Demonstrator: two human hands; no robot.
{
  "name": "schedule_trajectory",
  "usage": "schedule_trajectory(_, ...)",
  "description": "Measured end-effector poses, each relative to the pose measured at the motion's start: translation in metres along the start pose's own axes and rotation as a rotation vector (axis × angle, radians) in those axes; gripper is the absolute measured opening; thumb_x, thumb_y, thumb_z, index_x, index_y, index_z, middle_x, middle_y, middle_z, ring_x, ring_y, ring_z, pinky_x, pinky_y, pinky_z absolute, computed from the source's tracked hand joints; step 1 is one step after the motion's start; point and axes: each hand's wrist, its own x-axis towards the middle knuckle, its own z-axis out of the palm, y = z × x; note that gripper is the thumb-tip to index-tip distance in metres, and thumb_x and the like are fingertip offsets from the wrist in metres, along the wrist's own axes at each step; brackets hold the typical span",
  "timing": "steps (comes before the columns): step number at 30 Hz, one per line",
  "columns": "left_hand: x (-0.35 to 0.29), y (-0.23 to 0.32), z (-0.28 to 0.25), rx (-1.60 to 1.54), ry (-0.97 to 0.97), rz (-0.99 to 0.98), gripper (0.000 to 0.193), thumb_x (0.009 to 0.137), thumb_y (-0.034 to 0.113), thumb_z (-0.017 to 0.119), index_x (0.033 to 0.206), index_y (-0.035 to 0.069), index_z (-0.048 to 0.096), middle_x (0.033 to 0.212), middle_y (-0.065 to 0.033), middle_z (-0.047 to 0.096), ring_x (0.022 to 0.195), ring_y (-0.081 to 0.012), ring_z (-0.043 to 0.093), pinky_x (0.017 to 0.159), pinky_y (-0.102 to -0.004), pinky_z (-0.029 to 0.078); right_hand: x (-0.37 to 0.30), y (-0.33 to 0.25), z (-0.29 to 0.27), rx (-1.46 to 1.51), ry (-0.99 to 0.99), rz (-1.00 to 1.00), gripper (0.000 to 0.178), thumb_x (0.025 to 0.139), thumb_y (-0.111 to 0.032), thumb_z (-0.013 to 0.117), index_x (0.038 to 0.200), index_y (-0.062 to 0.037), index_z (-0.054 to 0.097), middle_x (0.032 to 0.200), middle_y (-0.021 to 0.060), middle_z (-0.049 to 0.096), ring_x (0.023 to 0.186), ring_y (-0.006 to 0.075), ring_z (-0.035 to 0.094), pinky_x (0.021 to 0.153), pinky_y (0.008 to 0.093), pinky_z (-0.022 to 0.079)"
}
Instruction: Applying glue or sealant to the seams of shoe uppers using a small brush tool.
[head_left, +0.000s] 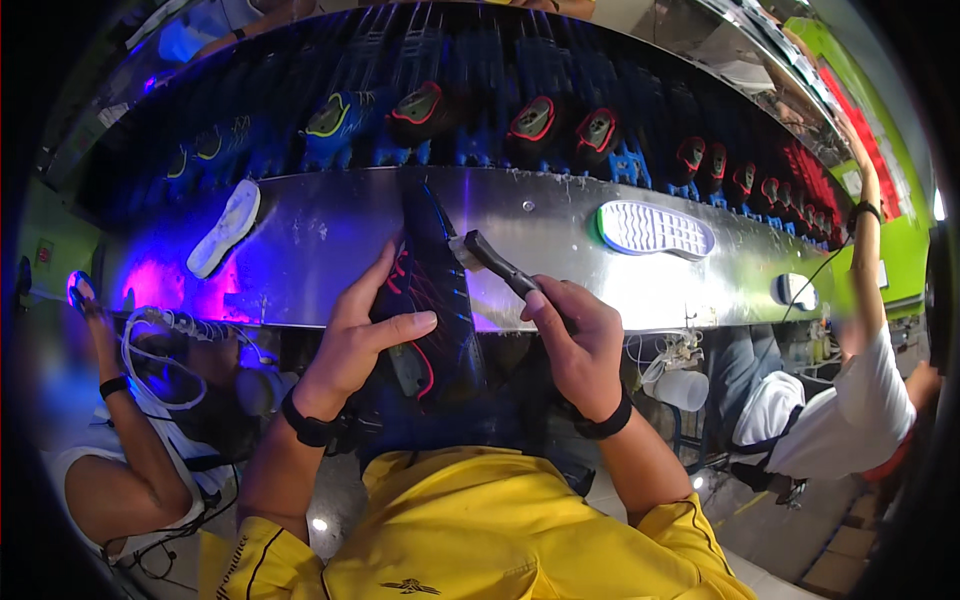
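Observation:
A black shoe upper (448, 320) with red laces and blue glints lies on its side in front of me, its toe reaching over the metal ledge. My left hand (362, 325) grips it from the left, thumb across the upper. In my right hand (578, 335) is a black-handled brush (497, 263). The brush's pale head meets the edge of the shoe upper, near the toe. To the left on the ledge lies a white shoe sole (224, 228). Another white sole (655, 230), with a grooved grid and a green-tinted end, rests to the right.
A metal ledge (330, 220) runs along a dark conveyor (470, 60) carrying several shoes on blue holders. A small white sole (797, 290) sits farther right. A white cup (683, 388) hangs below the ledge. People work on my left (130, 450) and right (840, 400).

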Motion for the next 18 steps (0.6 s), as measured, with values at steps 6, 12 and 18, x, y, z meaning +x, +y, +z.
schedule_trajectory(6, -0.004, 0.015, 0.008, -0.002, -0.065, -0.023, 0.095, 0.087, 0.013, 0.084, 0.164, -0.01, 0.034, 0.162, -0.0142, 0.049, 0.151, -0.0201, 0.043, 0.127, -0.0339, 0.028, -0.024, 0.002, -0.01, -0.066, 0.039, -0.116, 0.019, 0.1, -0.01, 0.073, 0.113, 0.0035, 0.076, 0.074, 0.0144, 0.062, 0.061, 0.0222, 0.058, 0.059, 0.0337, 0.043)
schedule_trajectory(12, -0.012, 0.017, 0.01, 0.179, -0.101, -0.023, 0.095, 0.085, 0.016, 0.086, 0.162, -0.01, 0.038, 0.161, -0.0146, 0.051, 0.149, -0.0213, 0.046, 0.126, -0.0336, 0.03, -0.01, -0.004, -0.016, -0.12, 0.102, -0.107, 0.02, 0.099, -0.008, 0.073, 0.115, 0.0042, 0.075, 0.072, 0.0108, 0.058, 0.058, 0.0183, 0.052, 0.057, 0.031, 0.04)
schedule_trajectory(18, -0.009, 0.013, 0.01, -0.075, 0.008, -0.159, 0.096, 0.085, 0.015, 0.085, 0.161, -0.015, 0.035, 0.16, -0.0187, 0.051, 0.147, -0.0236, 0.049, 0.126, -0.0349, 0.031, -0.025, -0.003, -0.027, -0.079, 0.031, -0.094, 0.02, 0.097, -0.011, 0.075, 0.109, 0.0047, 0.077, 0.075, 0.0129, 0.064, 0.061, 0.0197, 0.059, 0.059, 0.0314, 0.043)
